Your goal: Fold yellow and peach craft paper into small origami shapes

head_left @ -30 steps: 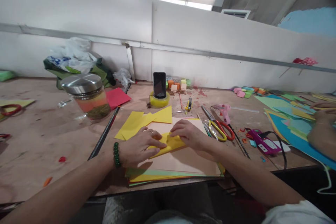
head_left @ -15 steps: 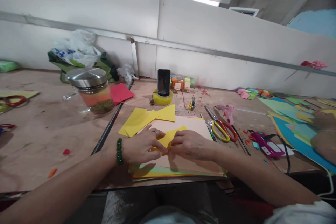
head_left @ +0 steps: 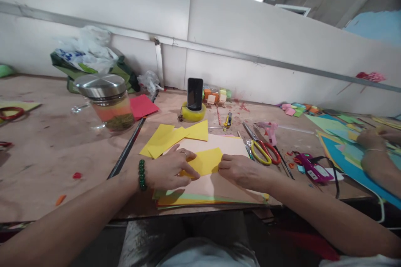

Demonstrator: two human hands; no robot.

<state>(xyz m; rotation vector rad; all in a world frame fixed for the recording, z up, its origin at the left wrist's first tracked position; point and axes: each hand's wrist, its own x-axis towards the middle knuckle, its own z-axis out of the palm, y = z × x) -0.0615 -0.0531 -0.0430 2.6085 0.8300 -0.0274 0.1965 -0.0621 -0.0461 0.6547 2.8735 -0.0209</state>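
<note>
A yellow paper piece [head_left: 207, 161] lies on a stack of coloured sheets with a pale pink sheet [head_left: 228, 144] on top. My left hand [head_left: 175, 167], with a ring and a green bead bracelet, rests on the paper's left part, fingers spread. At its right edge my right hand [head_left: 239, 171] has its fingers curled together on the paper's edge. More yellow pieces [head_left: 166, 137] overlap beyond my left hand.
Scissors [head_left: 261, 148], a pink glue gun [head_left: 270, 131] and a purple device [head_left: 315, 169] lie to the right. A lidded glass jug [head_left: 112, 110] stands left; a phone [head_left: 194, 94] stands behind. Another person's hands [head_left: 374, 144] are at far right.
My right hand has moved right, away from my left hand, to the yellow paper's right edge, and more of the paper shows. The view has shifted slightly.
</note>
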